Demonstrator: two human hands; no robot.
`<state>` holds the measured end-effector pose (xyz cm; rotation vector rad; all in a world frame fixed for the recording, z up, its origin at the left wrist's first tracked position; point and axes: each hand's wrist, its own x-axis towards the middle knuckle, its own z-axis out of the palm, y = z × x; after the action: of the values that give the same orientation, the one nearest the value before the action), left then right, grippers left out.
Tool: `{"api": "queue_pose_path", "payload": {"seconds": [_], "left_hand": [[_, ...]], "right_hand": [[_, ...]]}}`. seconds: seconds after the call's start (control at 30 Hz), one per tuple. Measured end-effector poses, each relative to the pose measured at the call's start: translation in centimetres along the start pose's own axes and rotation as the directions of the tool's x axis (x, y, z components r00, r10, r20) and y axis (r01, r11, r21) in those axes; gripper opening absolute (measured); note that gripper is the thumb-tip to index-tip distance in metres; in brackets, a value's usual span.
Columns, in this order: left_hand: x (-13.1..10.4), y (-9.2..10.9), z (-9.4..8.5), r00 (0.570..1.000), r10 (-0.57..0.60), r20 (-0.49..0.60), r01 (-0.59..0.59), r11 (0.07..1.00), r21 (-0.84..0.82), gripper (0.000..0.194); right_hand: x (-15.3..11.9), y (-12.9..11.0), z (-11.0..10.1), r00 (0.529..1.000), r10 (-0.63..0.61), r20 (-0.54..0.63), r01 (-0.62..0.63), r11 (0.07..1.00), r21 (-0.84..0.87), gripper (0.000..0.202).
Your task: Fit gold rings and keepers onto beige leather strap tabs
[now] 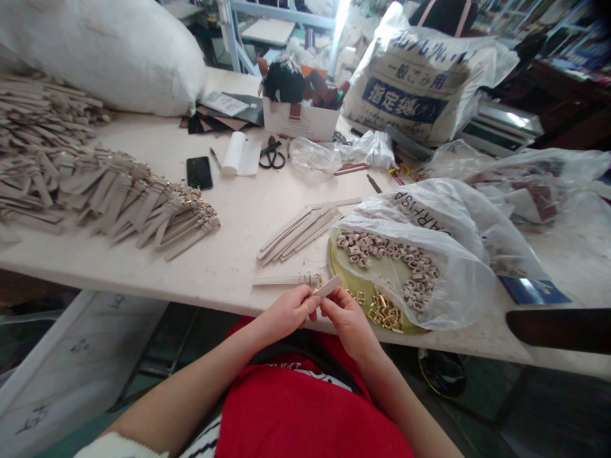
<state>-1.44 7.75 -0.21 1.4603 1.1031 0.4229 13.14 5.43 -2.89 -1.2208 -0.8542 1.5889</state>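
Red garment (310, 416): nearest the camera, at six o'clock.
Held strap (331, 285): beige, at the table (233, 261) edge, free end toward one o'clock; gripped by both hands, apparently for steadiness.
Left hand (289, 312): thumb and fingertips pinching the strap; forearm rising from seven o'clock.
Right hand (346, 315): thumb and index pinching the same strap, just beside the left; forearm from five o'clock, wrist turned inward.
Green tray (338, 267): two o'clock of the hands, bearing gold fittings (386, 313) and beige loops (420, 283); presumably sited for short reach.
Loose straps (300, 235): between eleven and twelve, roughly aligned, likely for easy picking.
Buckled strap (281, 280): ten o'clock, lying apart.
Strap heap (138, 197): farther out at ten, seemingly clear of the working spot.
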Motion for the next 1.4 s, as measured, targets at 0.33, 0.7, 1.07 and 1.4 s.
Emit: {"api": "queue_pose_path", "payload": {"seconds": [0.33, 0.7, 1.07, 1.4], "left_hand": [[-0.1, -0.7, 0.1, 0.992, 0.001, 0.125, 0.019, 0.987, -0.161, 0.025], [0.1, -0.6, 0.1, 0.995, -0.072, 0.068, 0.081, 0.988, -0.131, 0.031], [-0.4, -0.4, 0.0, 0.996, -0.083, 0.036, 0.084, 0.995, -0.045, 0.035], [1.2, -0.7, -0.2, 0.996, -0.081, 0.043, 0.086, 0.990, -0.111, 0.041]], "right_hand": [[-0.2, -0.8, 0.3, 0.953, 0.238, 0.186, -0.280, 0.925, 0.257, 0.015], [-0.5, -0.1, 0.6, 0.999, -0.026, -0.040, 0.022, 0.996, -0.087, 0.010], [-0.2, 0.3, -0.5, 0.984, -0.177, -0.035, 0.155, 0.931, -0.331, 0.011], [-0.9, -1.9, -0.5, 0.877, -0.461, 0.137, 0.429, 0.621, -0.656, 0.011]]}}
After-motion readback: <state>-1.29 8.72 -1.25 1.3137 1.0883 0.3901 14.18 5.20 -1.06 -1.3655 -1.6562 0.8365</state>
